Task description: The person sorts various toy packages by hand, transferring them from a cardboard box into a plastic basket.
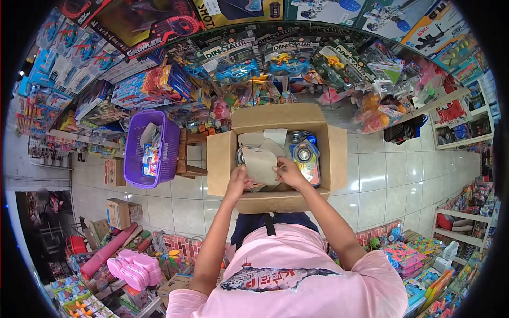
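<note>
An open cardboard box (275, 114) stands right in front of me with its flaps spread. Over its inside, a grey-beige card (260, 165) is held between my two hands. My left hand (239, 183) has its fingers closed at the card's lower left edge. On the card's right edge, my right hand (288, 173) pinches with thumb and fingers. More pale cards (274, 137) lie behind it in the box. At the right inside the box are packaged items with round silver parts (304, 153), one in a blue and yellow pack.
A purple basket (169, 143) with packages sits to the left, beside a wooden stool (186, 159). Toy shelves curve across the far side. Small cartons (117, 213) stand on the tiled floor at left. Pink cases (134, 267) lie at lower left, and a white shelf (464, 217) stands at right.
</note>
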Tool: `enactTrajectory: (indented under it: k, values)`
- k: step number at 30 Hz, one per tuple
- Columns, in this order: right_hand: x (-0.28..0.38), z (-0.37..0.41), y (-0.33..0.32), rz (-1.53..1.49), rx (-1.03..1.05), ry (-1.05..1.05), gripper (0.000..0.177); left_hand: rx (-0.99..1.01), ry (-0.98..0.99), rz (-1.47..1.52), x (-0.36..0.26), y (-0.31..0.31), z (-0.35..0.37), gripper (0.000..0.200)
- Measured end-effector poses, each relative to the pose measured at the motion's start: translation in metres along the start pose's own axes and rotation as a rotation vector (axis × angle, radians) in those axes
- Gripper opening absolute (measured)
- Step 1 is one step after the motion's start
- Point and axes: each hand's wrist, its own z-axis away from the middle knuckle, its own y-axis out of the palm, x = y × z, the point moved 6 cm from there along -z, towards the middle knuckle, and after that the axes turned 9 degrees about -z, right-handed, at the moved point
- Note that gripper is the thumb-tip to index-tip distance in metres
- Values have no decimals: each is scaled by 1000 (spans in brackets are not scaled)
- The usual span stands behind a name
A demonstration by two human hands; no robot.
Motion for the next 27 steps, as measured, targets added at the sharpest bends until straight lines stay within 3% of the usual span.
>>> enactTrajectory:
  k: [1,2,4,6,8,9,10,12,15,16,18,19,21,25,27]
  values:
    - [16,5,-1,-16,-25,-126,12,-16,19,201,-12,-2,9,86]
    - [32,12,-1,-34,-50,-252,11,-20,20,204,-15,-8,11,86]
    - [58,24,8,-10,-12,-349,7,263,-156,722,-15,-9,19,93]
    - [93,43,26,125,62,-693,7,348,-109,796,-16,-16,24,98]
    - [90,42,37,69,118,-631,13,227,43,857,-14,-29,22,89]
    - [87,38,47,208,200,-700,15,187,119,873,-24,-31,28,64]
    - [83,35,57,347,284,-769,17,184,123,878,-15,-33,26,64]
    - [74,22,62,290,346,-683,18,-66,138,518,17,-50,18,44]
    - [33,-24,46,58,49,-404,15,-121,81,620,30,-53,28,41]
    - [17,-41,46,60,59,-404,15,-142,64,618,34,-53,32,40]
    - [-26,-74,30,414,-242,-117,39,-172,66,628,40,-50,40,39]
    - [-43,-87,35,416,-236,-119,39,-206,56,626,43,-49,45,39]
    - [-60,-98,42,620,-335,2,63,-265,42,639,48,-47,52,37]
    - [-62,-98,50,622,-329,65,58,-274,63,627,51,-46,59,41]
    - [-52,-99,52,482,-318,-289,49,-267,75,599,48,-47,61,41]
